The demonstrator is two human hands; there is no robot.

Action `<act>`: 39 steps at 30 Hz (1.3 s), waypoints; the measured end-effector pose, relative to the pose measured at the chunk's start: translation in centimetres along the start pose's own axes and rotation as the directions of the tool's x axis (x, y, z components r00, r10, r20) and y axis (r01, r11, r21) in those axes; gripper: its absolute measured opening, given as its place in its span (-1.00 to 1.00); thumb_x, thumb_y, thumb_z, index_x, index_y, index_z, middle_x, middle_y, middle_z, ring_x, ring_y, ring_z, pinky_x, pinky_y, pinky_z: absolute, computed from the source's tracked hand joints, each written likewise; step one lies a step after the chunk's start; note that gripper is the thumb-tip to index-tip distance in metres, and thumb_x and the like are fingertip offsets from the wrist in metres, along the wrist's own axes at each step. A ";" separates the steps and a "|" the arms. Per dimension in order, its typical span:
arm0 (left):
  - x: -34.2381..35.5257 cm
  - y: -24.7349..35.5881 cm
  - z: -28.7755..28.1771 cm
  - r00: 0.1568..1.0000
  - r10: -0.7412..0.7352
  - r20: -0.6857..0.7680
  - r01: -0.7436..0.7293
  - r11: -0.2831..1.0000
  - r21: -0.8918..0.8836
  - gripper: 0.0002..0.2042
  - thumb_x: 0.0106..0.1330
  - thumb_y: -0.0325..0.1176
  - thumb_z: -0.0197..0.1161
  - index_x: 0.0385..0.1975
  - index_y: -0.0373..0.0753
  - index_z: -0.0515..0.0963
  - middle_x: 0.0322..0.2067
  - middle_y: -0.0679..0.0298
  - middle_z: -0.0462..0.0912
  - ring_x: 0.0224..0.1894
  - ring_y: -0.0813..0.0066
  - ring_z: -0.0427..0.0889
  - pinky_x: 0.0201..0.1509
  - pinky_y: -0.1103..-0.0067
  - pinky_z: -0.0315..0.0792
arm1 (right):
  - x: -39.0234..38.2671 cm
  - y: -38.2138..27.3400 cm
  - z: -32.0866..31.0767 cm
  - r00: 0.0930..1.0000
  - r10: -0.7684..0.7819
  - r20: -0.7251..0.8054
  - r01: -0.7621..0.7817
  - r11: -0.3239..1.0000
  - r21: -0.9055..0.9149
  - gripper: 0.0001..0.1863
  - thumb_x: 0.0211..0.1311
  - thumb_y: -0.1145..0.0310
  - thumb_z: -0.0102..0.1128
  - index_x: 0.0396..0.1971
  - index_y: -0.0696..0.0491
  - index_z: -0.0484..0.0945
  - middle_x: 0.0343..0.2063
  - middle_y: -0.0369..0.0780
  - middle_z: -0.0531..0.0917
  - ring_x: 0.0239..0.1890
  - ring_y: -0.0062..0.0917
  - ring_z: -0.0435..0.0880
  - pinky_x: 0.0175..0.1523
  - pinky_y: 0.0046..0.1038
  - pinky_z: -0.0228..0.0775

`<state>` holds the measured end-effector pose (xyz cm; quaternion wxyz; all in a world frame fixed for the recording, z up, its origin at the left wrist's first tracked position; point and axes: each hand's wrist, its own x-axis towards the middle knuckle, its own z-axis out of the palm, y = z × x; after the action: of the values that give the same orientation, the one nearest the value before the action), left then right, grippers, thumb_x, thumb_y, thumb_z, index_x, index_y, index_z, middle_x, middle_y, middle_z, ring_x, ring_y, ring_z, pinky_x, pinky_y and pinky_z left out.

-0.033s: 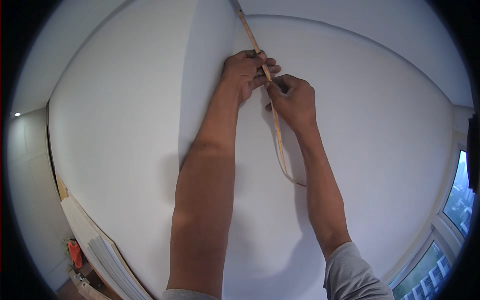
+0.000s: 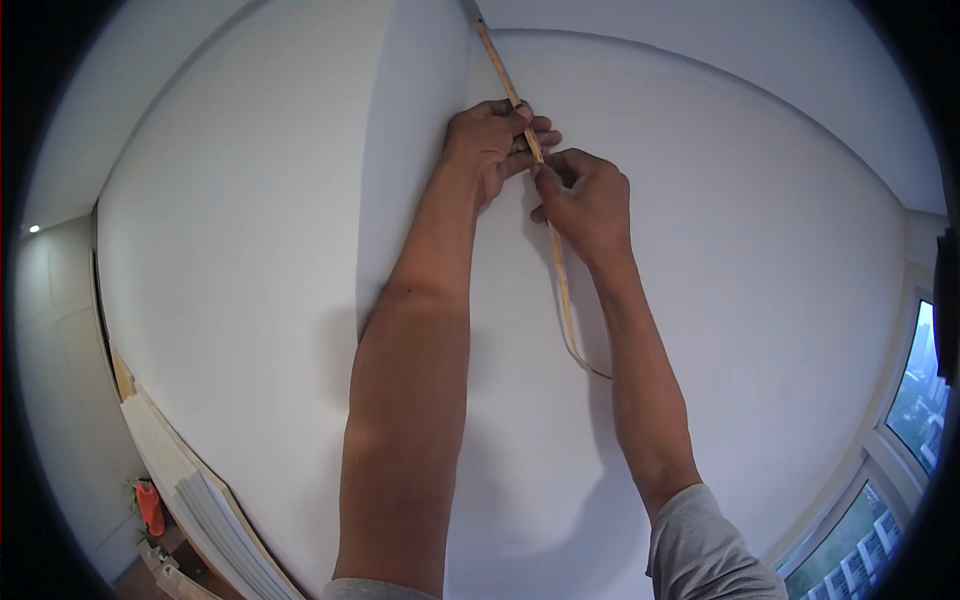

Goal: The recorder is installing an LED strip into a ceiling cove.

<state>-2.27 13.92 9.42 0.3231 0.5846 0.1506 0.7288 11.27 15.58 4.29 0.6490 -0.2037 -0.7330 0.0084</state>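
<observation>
A narrow yellow-orange LED strip point(image 2: 497, 62) hangs down from the ceiling at the inner corner of the white walls. My left hand point(image 2: 487, 145) pinches it under the thumb, with the other fingers spread behind it. Just below, my right hand point(image 2: 592, 200) grips the same strip between thumb and forefinger. Its loose tail point(image 2: 562, 285) dangles beneath my right hand, curving to the right. A thin red wire point(image 2: 601, 374) shows at the tail's end, close to my right forearm.
A white wall point(image 2: 240, 260) juts out at left, and another wall point(image 2: 760, 250) spans the right. The ceiling point(image 2: 720, 40) is overhead. Long white panels point(image 2: 205, 490) lean at lower left, near an orange item point(image 2: 150, 507). Windows point(image 2: 915, 390) are at far right.
The strip's loose tail has swung and twisted slightly, and more of the red wire at its end shows. Both hands stay in nearly the same place.
</observation>
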 end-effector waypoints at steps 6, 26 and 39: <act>-0.3 0.0 0.4 1.000 0.017 -0.003 -0.017 1.000 0.014 -0.75 0.48 -0.45 0.15 0.01 -0.49 0.37 -0.09 -0.03 0.61 -0.05 0.09 0.70 0.10 0.29 0.68 | -0.2 1.7 1.4 0.940 -0.305 -0.154 0.272 0.941 -0.204 -0.86 0.17 0.45 0.26 -0.37 0.23 0.65 -0.52 -0.07 0.69 -0.52 -0.29 0.70 -0.34 -0.33 0.51; -0.1 0.0 0.0 0.998 0.053 -0.026 -0.053 0.998 0.018 -0.84 0.46 -0.55 0.10 -0.07 -0.50 0.41 -0.14 -0.07 0.63 -0.09 0.06 0.73 0.00 0.33 0.72 | -1.0 1.6 3.5 0.877 -0.345 -0.334 0.315 0.938 -0.141 -0.91 0.11 0.49 0.32 -0.41 0.19 0.65 -0.47 -0.10 0.66 -0.48 -0.21 0.65 -0.32 -0.27 0.47; 0.3 0.0 0.4 0.996 0.053 -0.072 -0.052 0.999 0.012 -0.94 0.43 -0.61 0.08 -0.20 -0.48 0.43 -0.21 -0.07 0.63 -0.16 0.06 0.74 -0.05 0.37 0.73 | -0.3 2.8 2.6 0.751 -0.640 -0.164 0.519 0.725 -0.452 -0.84 0.06 0.58 0.30 -0.31 0.13 0.67 -0.52 -0.17 0.60 -0.51 -0.30 0.63 -0.35 -0.33 0.49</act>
<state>-1.95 14.05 9.72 0.2954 0.5631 0.1504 0.7570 9.60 18.66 2.80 0.6721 -0.0812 -0.6356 -0.3710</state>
